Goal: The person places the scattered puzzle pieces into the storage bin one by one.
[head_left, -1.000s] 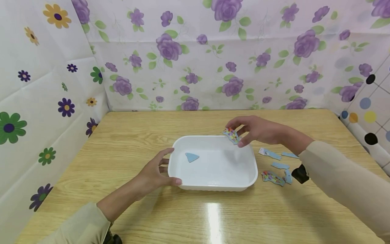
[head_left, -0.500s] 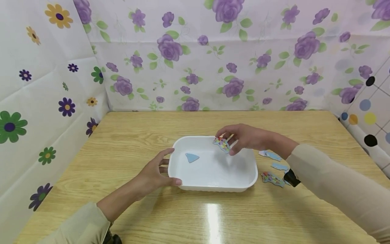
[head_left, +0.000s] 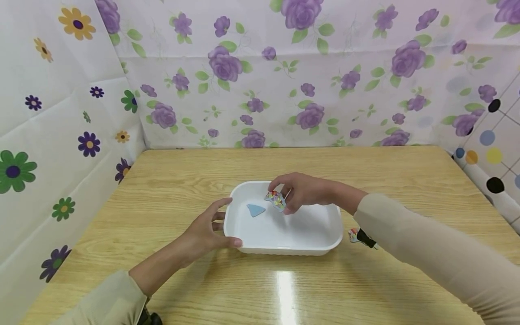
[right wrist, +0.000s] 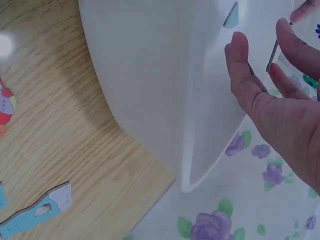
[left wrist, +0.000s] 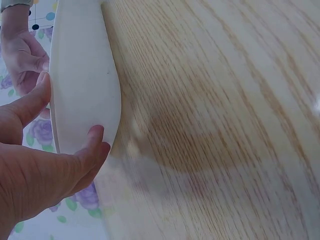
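Observation:
A white plastic tray (head_left: 302, 232) sits on the wooden table. My left hand (head_left: 206, 232) grips its left end, thumb at the near corner of the rim and fingers against the outer wall; the left wrist view shows that wall (left wrist: 82, 65) between thumb and fingers. Over the tray's inside, my right hand (head_left: 308, 190) pinches a multicoloured puzzle piece (head_left: 276, 200), seen nearly edge-on as a thin piece (right wrist: 273, 54) in the right wrist view. Just left of it, a light blue triangular puzzle piece (head_left: 256, 210) lies on the tray floor.
Right of the tray, another multicoloured puzzle piece (head_left: 353, 234) lies on the table, partly hidden by the right wrist's dark strap. A long blue puzzle piece (right wrist: 42, 212) shows in the right wrist view. Flowered cloth (head_left: 268, 90) hangs behind the table.
My right hand has carried the multicoloured puzzle piece left and down, from the tray's far right corner to beside the blue triangular piece. My left hand has stayed on the tray.

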`<state>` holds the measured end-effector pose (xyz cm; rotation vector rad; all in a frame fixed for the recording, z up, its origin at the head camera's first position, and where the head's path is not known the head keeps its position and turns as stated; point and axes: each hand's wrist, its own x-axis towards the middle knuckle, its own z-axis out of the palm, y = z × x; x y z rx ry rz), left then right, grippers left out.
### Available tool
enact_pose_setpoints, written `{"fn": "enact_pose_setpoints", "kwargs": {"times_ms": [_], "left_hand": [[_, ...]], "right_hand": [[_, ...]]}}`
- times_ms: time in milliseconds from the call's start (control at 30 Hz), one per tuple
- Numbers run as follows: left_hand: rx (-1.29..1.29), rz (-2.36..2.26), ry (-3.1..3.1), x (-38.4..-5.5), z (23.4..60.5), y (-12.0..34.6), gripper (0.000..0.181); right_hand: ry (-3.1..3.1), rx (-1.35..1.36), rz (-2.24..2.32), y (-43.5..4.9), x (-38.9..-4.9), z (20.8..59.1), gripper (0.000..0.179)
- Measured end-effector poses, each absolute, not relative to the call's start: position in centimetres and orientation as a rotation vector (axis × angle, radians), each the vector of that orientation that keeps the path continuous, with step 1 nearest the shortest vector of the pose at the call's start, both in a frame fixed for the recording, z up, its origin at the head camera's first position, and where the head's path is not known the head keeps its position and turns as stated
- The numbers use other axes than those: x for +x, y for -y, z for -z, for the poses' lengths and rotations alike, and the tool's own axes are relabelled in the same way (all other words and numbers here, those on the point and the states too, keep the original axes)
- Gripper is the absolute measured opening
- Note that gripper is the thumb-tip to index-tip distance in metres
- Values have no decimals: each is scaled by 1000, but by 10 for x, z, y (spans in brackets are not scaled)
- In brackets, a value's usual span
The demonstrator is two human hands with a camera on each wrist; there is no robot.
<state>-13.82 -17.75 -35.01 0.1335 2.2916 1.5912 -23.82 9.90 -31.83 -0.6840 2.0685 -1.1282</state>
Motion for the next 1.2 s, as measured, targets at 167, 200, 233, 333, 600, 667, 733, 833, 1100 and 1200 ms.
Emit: {"fn": "enact_pose_setpoints", "kwargs": {"times_ms": [167, 200, 233, 333, 600, 667, 733, 833, 1100, 1200], "left_hand": [[143, -1597, -2287, -138, 350, 177, 105], [148, -1599, -2283, -138, 349, 177, 105], [155, -1602, -2281, -138, 349, 177, 105], [166, -1606, -2273, -138, 348, 177, 105], [140, -1605, -2280, -138, 349, 178, 106], [141, -1599, -2282, -138, 349, 178, 106], [136, -1600, -2280, -137, 350, 179, 106], [145, -1604, -2279, -137, 350, 180, 106], [167, -1604, -2284, -137, 350, 180, 107], [173, -1601, -2288, -137, 350, 179, 108]], "right_hand": [[-2140, -650, 1012, -95, -237, 323, 70], [-2175, -651, 942, -95, -237, 322, 72], [-2195, -648, 871, -96, -237, 321, 75], [-2229, -667, 686, -100, -237, 316, 81], [-2185, -683, 768, -116, -240, 315, 69], [-2165, -684, 801, -120, -240, 318, 66], [-2144, -675, 843, -122, -240, 321, 63], [-2112, -680, 913, -125, -239, 320, 61], [-2060, -656, 1057, -134, -241, 311, 56], [-2063, -665, 1079, -139, -243, 309, 56]]}}
